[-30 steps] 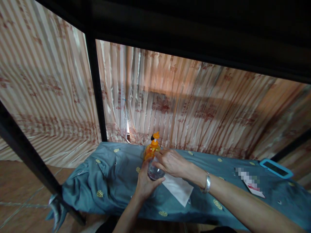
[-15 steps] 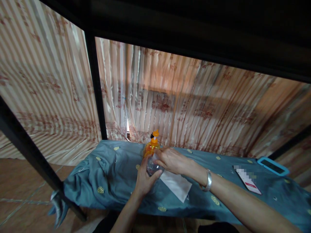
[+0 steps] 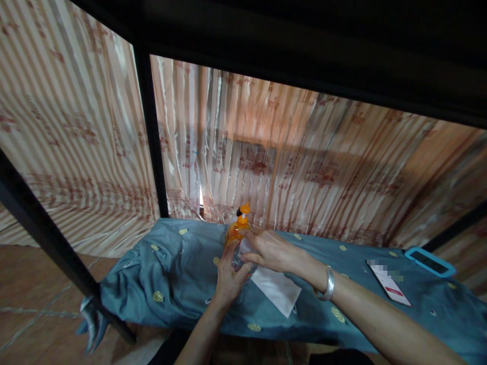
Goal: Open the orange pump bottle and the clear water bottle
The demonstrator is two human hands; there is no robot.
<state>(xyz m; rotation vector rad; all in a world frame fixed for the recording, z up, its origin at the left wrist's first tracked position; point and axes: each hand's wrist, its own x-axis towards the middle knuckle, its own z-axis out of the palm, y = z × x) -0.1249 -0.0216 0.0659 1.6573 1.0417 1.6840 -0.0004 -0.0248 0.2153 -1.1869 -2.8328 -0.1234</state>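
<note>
Near bed edge, hands clasp bottle

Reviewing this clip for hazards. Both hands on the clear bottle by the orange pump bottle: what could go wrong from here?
1. The clear bottle is held by the left hand with the right hand over its top; a slip could wet the white paper and blue cloth.
2. The orange pump bottle stands just behind; the right hand might knock it over.

Glossy orange plastic bottle, matt teal cloth (creased), satin-sheen curtain, polished metal bangle
</note>
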